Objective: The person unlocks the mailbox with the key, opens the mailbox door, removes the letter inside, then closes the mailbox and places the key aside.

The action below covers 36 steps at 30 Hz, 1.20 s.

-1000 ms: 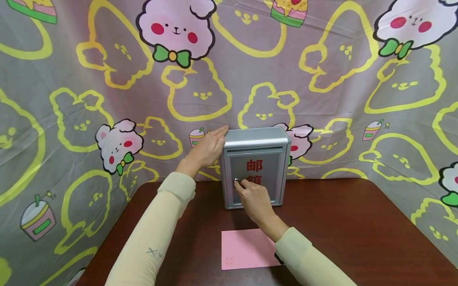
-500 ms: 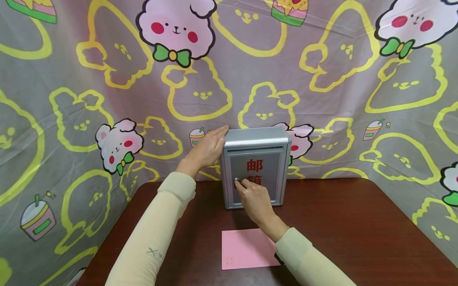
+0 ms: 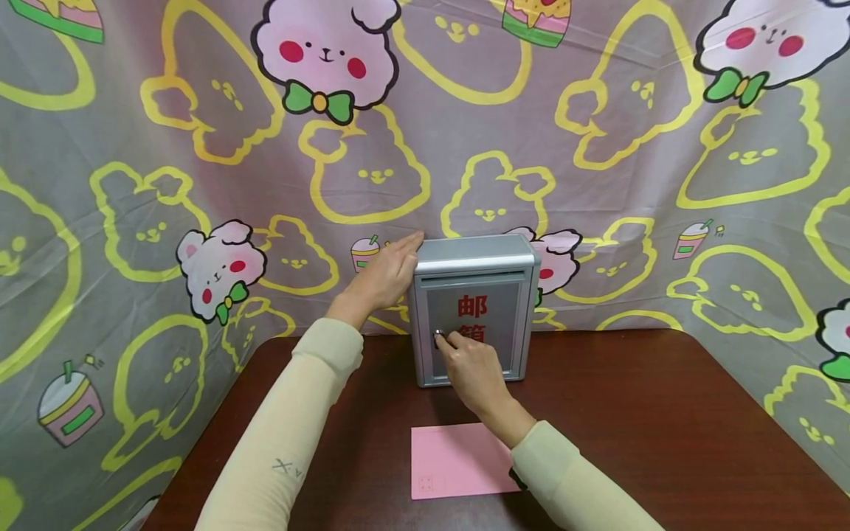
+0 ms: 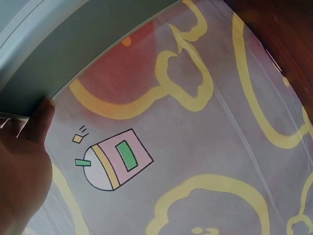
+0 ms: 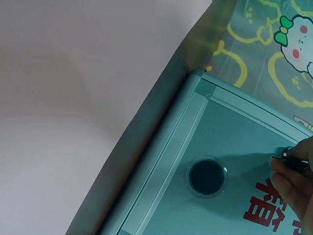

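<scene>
A silver-grey metal mailbox [image 3: 474, 254] with red characters on its door stands upright at the back of the table. My left hand [image 3: 388, 273] rests with extended fingers against its upper left edge; in the left wrist view the thumb [image 4: 41, 120] touches the grey side. My right hand [image 3: 473, 369] is in front of the door, thumb and index finger pinching a small black-headed key [image 5: 295, 162] at the lock [image 3: 438, 335]. The key's blade is hidden. Below the lock, the right wrist view shows a round dark window [image 5: 206, 177] in the door.
A pink envelope [image 3: 458, 464] lies flat on the dark brown table [image 3: 631, 428] in front of the mailbox, partly under the right forearm. Patterned cloth [image 3: 598, 184] hangs behind the mailbox and along both sides.
</scene>
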Each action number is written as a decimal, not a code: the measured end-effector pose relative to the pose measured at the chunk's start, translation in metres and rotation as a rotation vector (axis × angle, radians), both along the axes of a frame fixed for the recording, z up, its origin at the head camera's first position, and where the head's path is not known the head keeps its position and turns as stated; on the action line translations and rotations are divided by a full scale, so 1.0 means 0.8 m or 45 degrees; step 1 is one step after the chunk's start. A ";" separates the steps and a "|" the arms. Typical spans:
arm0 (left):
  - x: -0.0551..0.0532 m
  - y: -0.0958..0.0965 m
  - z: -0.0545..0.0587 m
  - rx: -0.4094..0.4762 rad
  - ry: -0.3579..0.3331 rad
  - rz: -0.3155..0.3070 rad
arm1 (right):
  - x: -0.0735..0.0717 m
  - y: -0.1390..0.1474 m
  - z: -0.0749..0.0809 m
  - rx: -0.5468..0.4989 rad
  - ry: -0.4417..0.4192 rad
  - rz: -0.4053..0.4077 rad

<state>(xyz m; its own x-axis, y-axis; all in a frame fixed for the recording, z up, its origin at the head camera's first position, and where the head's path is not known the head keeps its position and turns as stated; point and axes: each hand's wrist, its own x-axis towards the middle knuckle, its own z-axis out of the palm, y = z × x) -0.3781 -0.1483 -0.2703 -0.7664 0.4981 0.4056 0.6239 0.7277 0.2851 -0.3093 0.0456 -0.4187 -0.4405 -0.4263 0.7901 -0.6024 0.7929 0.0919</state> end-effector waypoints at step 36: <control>0.002 0.000 0.001 0.019 -0.034 0.011 | 0.012 0.002 0.003 0.023 -0.025 0.012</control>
<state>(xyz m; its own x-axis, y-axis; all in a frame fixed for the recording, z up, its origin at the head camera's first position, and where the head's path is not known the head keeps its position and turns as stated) -0.3764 -0.1483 -0.2698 -0.7813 0.4855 0.3922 0.6095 0.7288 0.3121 -0.2998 0.0472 -0.4160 -0.4519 -0.4445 0.7735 -0.6119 0.7854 0.0939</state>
